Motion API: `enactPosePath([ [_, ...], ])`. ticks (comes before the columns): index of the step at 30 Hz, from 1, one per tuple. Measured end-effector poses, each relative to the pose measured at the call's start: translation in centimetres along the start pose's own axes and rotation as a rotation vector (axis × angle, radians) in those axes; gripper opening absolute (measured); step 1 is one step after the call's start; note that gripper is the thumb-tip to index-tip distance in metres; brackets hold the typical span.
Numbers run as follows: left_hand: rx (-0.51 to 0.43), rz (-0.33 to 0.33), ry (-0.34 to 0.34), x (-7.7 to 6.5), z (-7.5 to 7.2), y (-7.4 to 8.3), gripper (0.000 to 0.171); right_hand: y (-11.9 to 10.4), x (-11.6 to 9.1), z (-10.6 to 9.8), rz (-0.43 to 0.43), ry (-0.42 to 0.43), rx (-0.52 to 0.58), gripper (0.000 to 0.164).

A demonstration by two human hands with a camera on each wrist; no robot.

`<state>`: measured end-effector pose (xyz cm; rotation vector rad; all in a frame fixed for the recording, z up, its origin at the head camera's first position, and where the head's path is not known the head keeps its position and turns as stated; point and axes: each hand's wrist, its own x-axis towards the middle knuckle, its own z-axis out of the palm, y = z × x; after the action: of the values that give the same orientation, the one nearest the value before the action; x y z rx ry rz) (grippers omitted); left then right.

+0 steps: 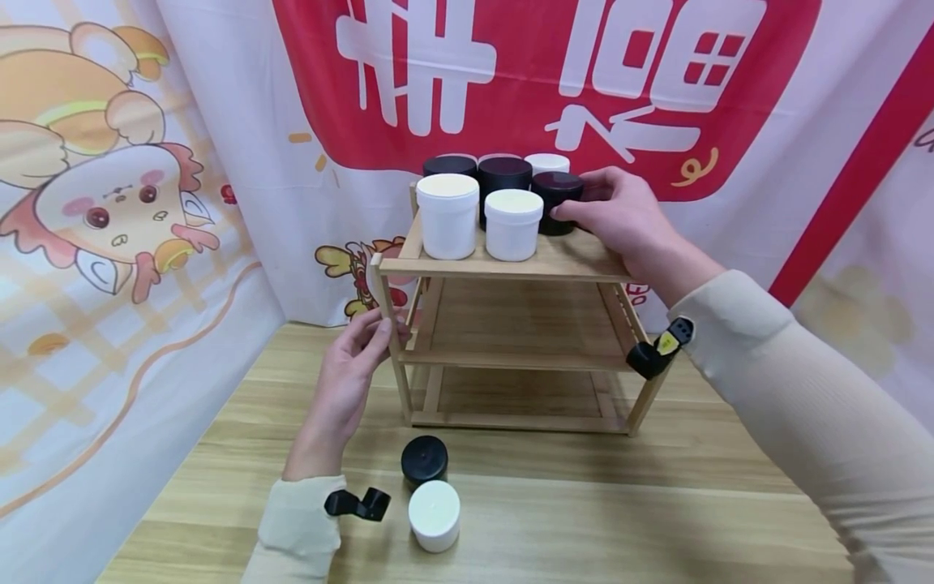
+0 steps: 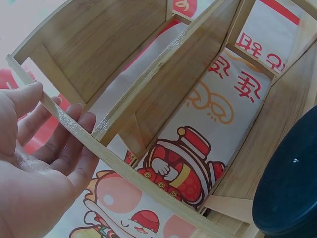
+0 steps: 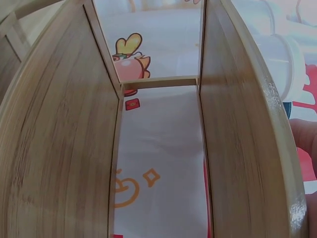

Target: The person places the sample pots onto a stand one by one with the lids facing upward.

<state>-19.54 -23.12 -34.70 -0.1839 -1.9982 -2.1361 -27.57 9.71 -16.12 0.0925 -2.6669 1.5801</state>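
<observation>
A three-tier wooden shelf rack [image 1: 511,359] stands on the table. My left hand [image 1: 353,357] holds its left front post, with the thumb on one side and the fingers behind, as the left wrist view shows of the hand [image 2: 49,173]. On the top tier, my right hand [image 1: 631,212] grips a black lidded jar [image 1: 558,188] between thumb and fingers. Beside that jar are a short white jar [image 1: 514,227] and a taller white jar [image 1: 448,217]. Two black jars and another white jar [image 1: 549,164] stand behind. In the right wrist view only part of the hand [image 3: 303,136] shows.
A black jar [image 1: 424,461] and a white jar [image 1: 434,515] stand on the wooden table [image 1: 554,527] in front of the rack, near my left wrist. Printed cloth [image 1: 233,105] hangs behind and on the left. The middle shelf [image 1: 518,320] lies below the jars.
</observation>
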Motion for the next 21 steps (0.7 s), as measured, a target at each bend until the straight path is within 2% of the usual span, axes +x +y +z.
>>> enactPosePath([
  [12, 0.015, -0.003, 0.003, 0.0, 0.05, 0.14, 0.046, 0.06, 0.22, 0.05, -0.003, -0.003, -0.007, 0.074],
  [21, 0.015, -0.004, 0.009, -0.03, -0.02, 0.07, 0.041, 0.23, 0.05, 0.1, -0.004, 0.008, 0.029, 0.073],
])
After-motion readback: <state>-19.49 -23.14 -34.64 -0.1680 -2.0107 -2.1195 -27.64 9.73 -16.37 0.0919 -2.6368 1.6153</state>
